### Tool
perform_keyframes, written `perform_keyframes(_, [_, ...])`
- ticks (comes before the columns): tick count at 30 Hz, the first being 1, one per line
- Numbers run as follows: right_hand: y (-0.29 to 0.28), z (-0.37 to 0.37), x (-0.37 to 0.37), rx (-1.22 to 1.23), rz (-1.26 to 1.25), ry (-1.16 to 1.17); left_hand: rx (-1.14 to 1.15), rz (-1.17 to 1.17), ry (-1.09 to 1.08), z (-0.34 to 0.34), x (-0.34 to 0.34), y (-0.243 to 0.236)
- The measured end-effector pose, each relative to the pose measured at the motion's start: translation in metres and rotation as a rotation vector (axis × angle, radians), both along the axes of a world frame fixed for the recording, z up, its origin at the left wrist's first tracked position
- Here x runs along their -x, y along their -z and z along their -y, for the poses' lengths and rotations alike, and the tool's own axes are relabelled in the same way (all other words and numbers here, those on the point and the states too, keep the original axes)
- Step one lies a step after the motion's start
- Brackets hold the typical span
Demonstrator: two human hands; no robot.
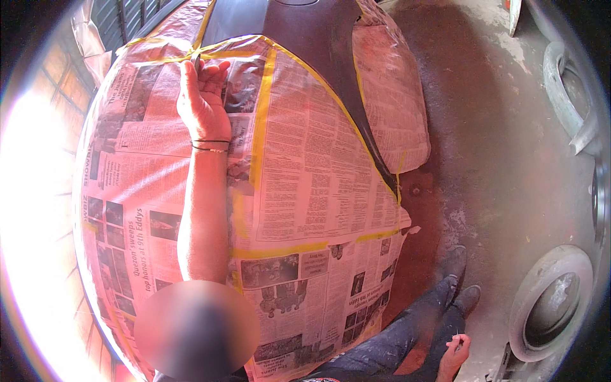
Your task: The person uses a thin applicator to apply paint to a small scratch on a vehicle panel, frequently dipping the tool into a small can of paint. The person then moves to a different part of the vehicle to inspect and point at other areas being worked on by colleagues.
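Observation:
My left hand (205,95) reaches up over the newspaper masking (305,165), palm turned up and fingers curled. The thumb and a fingertip close at a crossing of yellow masking tape (197,51); a small dark sliver shows there, too small to name. Dark bands circle this wrist. Beside the tape lies a bare dark car body panel (299,32), its curved border edged in yellow tape. Low on the right, by my legs, my right hand (454,354) is closed with a thin white stick (456,332) between its fingers. A blurred round patch covers my left upper arm.
My legs (394,325) and dark shoes (468,296) are on the dusty floor (484,191), right of the papered car. Pale round parts (554,305) lie along the right side. A corrugated dark shutter (130,22) and bright tiled surface border the left.

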State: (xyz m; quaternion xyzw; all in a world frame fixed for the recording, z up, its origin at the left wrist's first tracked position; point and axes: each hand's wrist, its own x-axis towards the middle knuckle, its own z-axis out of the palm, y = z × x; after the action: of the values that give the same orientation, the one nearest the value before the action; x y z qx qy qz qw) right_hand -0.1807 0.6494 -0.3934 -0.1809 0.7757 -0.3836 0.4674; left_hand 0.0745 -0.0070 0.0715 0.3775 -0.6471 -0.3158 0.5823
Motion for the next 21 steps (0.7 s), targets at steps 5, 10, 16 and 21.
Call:
perform_keyframes(5, [0.008, -0.009, -0.008, 0.044, -0.046, 0.013, 0.009, 0.007, -0.025, 0.002, -0.001, 0.001])
perform_keyframes(10, [-0.001, -0.007, -0.014, -0.037, -0.027, 0.004, 0.043, 0.072, -0.006, 0.002, -0.002, 0.003])
perform_keyframes(16, [-0.007, -0.002, -0.032, -0.035, -0.061, 0.039, 0.031, 0.019, -0.009, -0.001, 0.000, 0.004])
perform_keyframes(21, [-0.006, -0.015, -0.039, -0.116, -0.010, 0.041, 0.029, 0.076, -0.011, 0.002, -0.004, 0.001])
